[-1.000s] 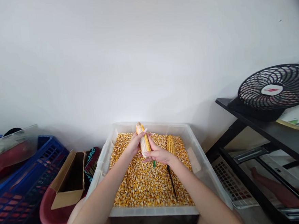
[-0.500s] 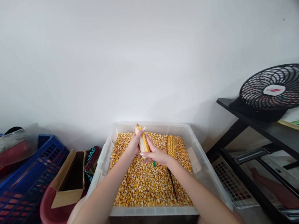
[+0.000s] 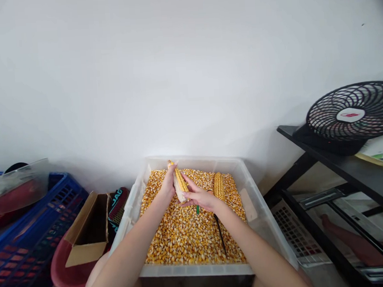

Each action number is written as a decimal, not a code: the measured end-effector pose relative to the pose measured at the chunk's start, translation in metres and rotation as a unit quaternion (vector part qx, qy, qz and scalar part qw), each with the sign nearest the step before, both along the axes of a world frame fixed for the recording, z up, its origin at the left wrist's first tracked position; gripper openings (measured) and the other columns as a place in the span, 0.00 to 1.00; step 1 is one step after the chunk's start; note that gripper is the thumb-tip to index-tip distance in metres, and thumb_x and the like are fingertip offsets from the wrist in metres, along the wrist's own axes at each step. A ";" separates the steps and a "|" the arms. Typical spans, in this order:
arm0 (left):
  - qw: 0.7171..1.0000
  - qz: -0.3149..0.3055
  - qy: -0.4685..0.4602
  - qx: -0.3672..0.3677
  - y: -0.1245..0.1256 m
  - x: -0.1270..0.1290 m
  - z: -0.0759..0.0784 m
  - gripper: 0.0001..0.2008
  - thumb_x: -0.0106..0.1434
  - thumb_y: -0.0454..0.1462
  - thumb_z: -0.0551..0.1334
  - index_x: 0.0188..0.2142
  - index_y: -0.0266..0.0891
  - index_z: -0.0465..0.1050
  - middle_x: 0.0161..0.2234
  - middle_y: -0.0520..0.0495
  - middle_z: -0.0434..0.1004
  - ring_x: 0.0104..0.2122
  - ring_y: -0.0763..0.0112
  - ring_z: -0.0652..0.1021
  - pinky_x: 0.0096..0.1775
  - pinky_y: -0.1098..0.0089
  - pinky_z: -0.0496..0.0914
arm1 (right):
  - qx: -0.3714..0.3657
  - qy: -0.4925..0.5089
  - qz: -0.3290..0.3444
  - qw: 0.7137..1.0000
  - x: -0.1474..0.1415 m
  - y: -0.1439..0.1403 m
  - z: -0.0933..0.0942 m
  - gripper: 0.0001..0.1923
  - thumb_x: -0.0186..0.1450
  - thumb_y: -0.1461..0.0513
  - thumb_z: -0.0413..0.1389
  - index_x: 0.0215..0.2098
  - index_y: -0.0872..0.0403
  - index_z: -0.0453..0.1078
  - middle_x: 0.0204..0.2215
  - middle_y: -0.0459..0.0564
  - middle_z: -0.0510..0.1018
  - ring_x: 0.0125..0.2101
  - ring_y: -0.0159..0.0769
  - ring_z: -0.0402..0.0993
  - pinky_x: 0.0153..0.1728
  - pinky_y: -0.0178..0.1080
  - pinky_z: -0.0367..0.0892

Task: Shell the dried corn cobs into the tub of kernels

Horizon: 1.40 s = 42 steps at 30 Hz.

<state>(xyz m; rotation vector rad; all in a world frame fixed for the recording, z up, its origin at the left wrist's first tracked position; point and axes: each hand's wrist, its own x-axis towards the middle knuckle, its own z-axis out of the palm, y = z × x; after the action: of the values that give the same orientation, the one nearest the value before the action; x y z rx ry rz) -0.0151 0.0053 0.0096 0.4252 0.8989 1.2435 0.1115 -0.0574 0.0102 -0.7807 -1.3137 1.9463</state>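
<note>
At centre frame the left hand point(image 3: 168, 185) and right hand point(image 3: 200, 197) both close around one corn cob point(image 3: 180, 183), tilted over a clear tub point(image 3: 246, 181) of loose kernels point(image 3: 185, 235); a second cob point(image 3: 218, 186) lies just right; a cardboard box point(image 3: 89, 231) and blue crate point(image 3: 31, 246) sit lower left; a black fan point(image 3: 353, 114) stands at right; beside the box, lettering reads "JAG".

— What sort of place is this?
— A home room used for storage and small farm work. A plain white wall point(image 3: 180, 74), a tub point(image 3: 254, 191) of loose corn kernels point(image 3: 185, 235).
— Anything else?
— A blue crate point(image 3: 28, 242), a cardboard box point(image 3: 86, 234), and a fan point(image 3: 353, 117) on a black shelf point(image 3: 361, 175).
</note>
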 end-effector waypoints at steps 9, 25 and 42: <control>0.999 -0.038 -0.023 0.028 -0.002 -0.004 0.006 0.12 0.47 0.43 0.64 0.26 0.37 0.66 0.19 0.50 0.71 0.19 0.70 0.72 0.24 0.70 0.69 | 0.015 0.015 0.044 0.999 -0.003 -0.008 0.000 0.52 0.54 0.60 0.60 0.61 0.35 0.25 0.54 0.51 0.62 0.34 0.33 0.71 0.28 0.36 0.69; 0.998 -0.046 -0.014 0.043 0.001 -0.005 0.001 0.12 0.47 0.44 0.61 0.23 0.37 0.66 0.19 0.47 0.72 0.18 0.69 0.72 0.24 0.68 0.68 | 0.027 -0.002 -0.047 0.999 -0.014 -0.006 -0.009 0.47 0.54 0.55 0.59 0.61 0.35 0.33 0.59 0.47 0.53 0.43 0.39 0.69 0.36 0.44 0.70; 0.989 0.058 0.077 0.108 -0.003 0.007 0.006 0.10 0.46 0.41 0.61 0.23 0.37 0.65 0.18 0.49 0.72 0.21 0.67 0.74 0.26 0.69 0.68 | 0.080 -0.088 -0.179 0.977 -0.022 -0.003 -0.011 0.41 0.52 0.53 0.60 0.60 0.42 0.46 0.55 0.49 0.62 0.46 0.42 0.67 0.35 0.41 0.69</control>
<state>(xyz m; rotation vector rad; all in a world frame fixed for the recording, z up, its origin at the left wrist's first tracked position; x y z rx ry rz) -0.0081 0.0021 0.0158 0.6566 0.9340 1.4370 0.0898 -0.0608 -0.0011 -1.0462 -1.3092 1.4974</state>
